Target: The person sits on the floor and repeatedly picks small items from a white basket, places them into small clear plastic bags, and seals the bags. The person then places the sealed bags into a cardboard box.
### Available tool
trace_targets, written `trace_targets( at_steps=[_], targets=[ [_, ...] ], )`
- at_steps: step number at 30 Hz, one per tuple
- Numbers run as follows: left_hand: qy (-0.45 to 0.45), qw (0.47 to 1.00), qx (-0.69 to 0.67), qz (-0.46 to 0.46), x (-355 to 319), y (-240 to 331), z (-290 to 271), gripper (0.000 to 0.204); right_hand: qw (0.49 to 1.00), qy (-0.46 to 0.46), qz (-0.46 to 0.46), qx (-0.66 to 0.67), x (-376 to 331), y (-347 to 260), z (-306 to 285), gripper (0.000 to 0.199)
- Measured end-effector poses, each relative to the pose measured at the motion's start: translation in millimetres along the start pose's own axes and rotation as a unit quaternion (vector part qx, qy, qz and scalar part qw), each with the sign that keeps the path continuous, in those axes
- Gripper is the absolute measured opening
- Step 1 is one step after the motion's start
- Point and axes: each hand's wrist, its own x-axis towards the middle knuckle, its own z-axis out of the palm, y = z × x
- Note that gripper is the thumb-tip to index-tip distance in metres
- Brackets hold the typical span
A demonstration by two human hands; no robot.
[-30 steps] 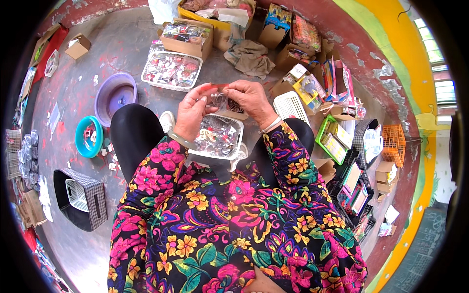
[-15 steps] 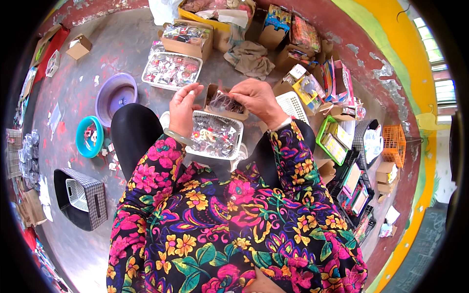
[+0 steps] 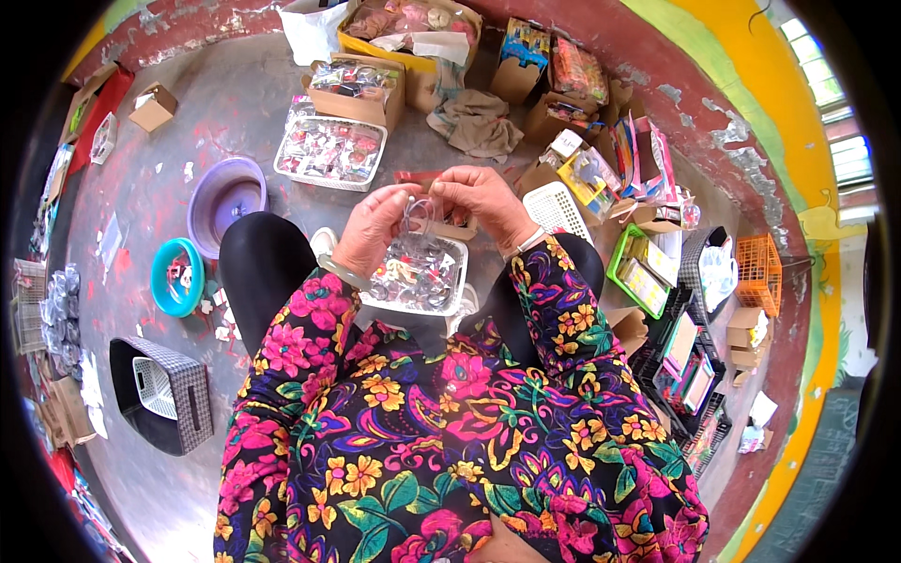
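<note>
Together, left hand (image 3: 374,228) and right hand (image 3: 481,194) pinch a clear packet (image 3: 419,214) between them.

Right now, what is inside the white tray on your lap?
The white tray holds a heap of small clear-wrapped packets. The left hand and right hand hover above, covering its far edge.

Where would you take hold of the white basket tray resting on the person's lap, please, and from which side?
Grip the white basket tray by its near right rim, coming from the right. That edge shows bare, while the left hand and right hand hover over its far side around a small clear packet. Both long rims would probably keep it level, since it is full of small pieces.
</note>
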Motion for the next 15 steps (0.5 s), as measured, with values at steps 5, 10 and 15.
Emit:
trace_targets(
  at_steps=[5, 10, 15],
  targets=[
    [0.056, 0.997, 0.045, -0.014, 0.1, -4.1, -1.8, 0.020, 1.000, 0.019, 0.017, -0.010, 1.0, 3.8, 3.0, 0.019],
    [0.047, 0.995, 0.088, 0.030, -1.3, -3.3, 0.4, 0.022, 0.999, 0.036, 0.002, -0.028, 1.6, 3.6, 5.4, 0.015],
    [0.093, 0.985, 0.146, -0.011, -1.6, -0.8, -3.4, 0.024, 0.998, 0.060, 0.000, -0.028, 3.6, 8.4, 3.4, 0.015]
  ],
)
